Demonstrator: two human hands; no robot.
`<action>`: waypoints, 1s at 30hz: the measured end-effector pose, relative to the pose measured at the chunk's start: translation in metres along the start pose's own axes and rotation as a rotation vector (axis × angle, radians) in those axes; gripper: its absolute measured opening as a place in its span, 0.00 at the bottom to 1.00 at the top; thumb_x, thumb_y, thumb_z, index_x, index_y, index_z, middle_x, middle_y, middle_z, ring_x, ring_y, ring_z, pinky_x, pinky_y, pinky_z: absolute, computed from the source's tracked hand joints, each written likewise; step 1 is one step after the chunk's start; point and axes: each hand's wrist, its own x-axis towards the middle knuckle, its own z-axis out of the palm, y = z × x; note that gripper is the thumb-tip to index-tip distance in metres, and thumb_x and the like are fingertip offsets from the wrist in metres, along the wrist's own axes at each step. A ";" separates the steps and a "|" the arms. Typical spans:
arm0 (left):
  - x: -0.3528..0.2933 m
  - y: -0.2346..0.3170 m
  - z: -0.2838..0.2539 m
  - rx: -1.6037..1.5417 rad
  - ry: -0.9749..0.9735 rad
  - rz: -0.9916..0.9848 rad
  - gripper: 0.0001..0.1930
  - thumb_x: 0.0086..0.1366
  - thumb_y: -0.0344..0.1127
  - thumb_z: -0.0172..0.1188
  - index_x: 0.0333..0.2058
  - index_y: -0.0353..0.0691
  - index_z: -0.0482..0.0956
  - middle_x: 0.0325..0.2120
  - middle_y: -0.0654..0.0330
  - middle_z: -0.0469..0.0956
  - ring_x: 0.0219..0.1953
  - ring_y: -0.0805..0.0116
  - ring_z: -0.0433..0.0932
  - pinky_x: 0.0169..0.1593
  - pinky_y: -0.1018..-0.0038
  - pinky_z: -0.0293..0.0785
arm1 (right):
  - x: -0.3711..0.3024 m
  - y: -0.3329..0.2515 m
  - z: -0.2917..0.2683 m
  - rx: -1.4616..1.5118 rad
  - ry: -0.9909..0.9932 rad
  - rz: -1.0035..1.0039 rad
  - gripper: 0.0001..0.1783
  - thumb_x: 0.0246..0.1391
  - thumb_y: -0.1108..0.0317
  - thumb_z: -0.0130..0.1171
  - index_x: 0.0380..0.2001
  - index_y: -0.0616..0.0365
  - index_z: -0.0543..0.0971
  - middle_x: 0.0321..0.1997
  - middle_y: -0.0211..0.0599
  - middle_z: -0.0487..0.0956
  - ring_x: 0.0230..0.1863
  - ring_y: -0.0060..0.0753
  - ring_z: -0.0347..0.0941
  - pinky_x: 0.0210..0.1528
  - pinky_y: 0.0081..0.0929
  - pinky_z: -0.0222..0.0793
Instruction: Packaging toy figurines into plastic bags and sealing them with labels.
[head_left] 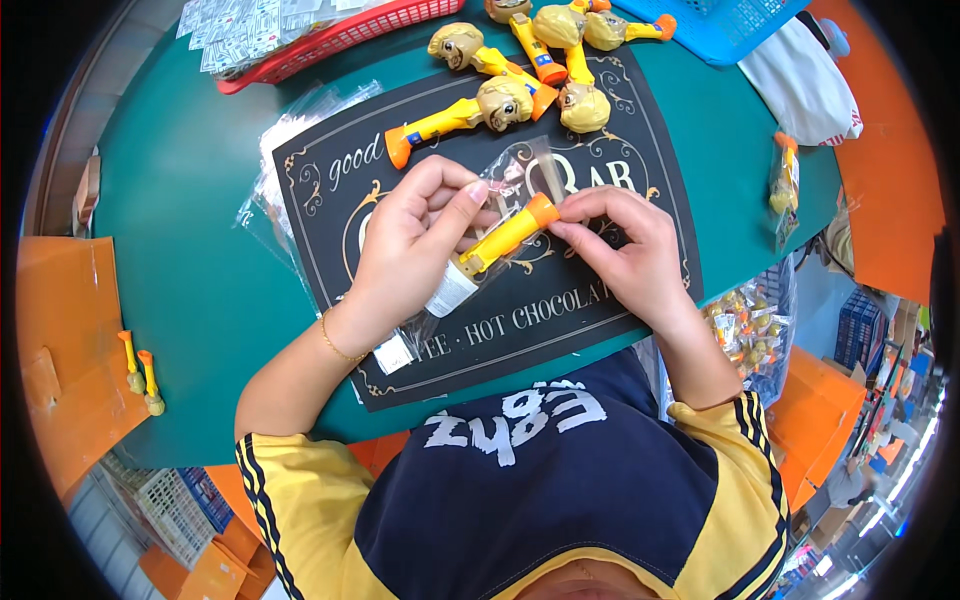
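Observation:
My left hand point(425, 225) is closed on a clear plastic bag point(538, 165), thumb on top and fingers curled behind. Inside the bag, at least in part, lies a yellow stick toy point(503, 238) with an orange end, slanting up to the right. A white label point(452, 290) covers its lower end. My right hand point(632, 250) pinches at the toy's orange end with thumb and forefinger; whether bag film is also caught there I cannot tell. Ahead lie several similar toys point(440, 120), each a large yellow-haired figure head on a yellow stick with an orange foot.
A dark printed mat point(470, 350) lies on the green table point(180, 250). Clear bags point(275, 165) lie at its left edge. A red basket point(350, 38) of printed packets and a blue basket point(715, 30) stand at the back. One bagged toy point(785, 185) lies right; a filled crate point(750, 325) stands below.

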 end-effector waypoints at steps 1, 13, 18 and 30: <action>-0.001 0.002 0.001 -0.011 -0.005 0.018 0.07 0.70 0.35 0.52 0.38 0.37 0.72 0.32 0.64 0.79 0.35 0.82 0.77 0.36 0.85 0.72 | 0.000 0.001 0.000 0.000 -0.001 0.000 0.09 0.45 0.76 0.67 0.32 0.62 0.80 0.35 0.36 0.80 0.38 0.25 0.77 0.39 0.21 0.72; -0.003 0.003 0.004 -0.065 0.019 0.075 0.07 0.71 0.34 0.50 0.39 0.37 0.71 0.35 0.63 0.77 0.35 0.83 0.73 0.41 0.83 0.71 | 0.000 -0.009 0.006 0.037 -0.088 -0.018 0.22 0.39 0.74 0.73 0.40 0.56 0.77 0.47 0.35 0.76 0.41 0.25 0.75 0.40 0.19 0.67; -0.001 0.005 -0.001 -0.072 -0.014 -0.005 0.07 0.71 0.35 0.50 0.39 0.37 0.71 0.34 0.62 0.77 0.36 0.81 0.74 0.42 0.82 0.72 | 0.004 0.000 0.014 -0.217 -0.003 -0.200 0.22 0.38 0.74 0.72 0.40 0.57 0.77 0.45 0.37 0.77 0.44 0.35 0.75 0.46 0.28 0.69; 0.000 0.003 -0.001 -0.235 -0.081 -0.115 0.07 0.72 0.36 0.48 0.40 0.38 0.69 0.37 0.61 0.77 0.38 0.78 0.76 0.43 0.79 0.76 | 0.006 -0.007 0.006 -0.244 0.040 -0.207 0.09 0.41 0.74 0.69 0.28 0.59 0.79 0.42 0.37 0.80 0.52 0.43 0.73 0.55 0.38 0.66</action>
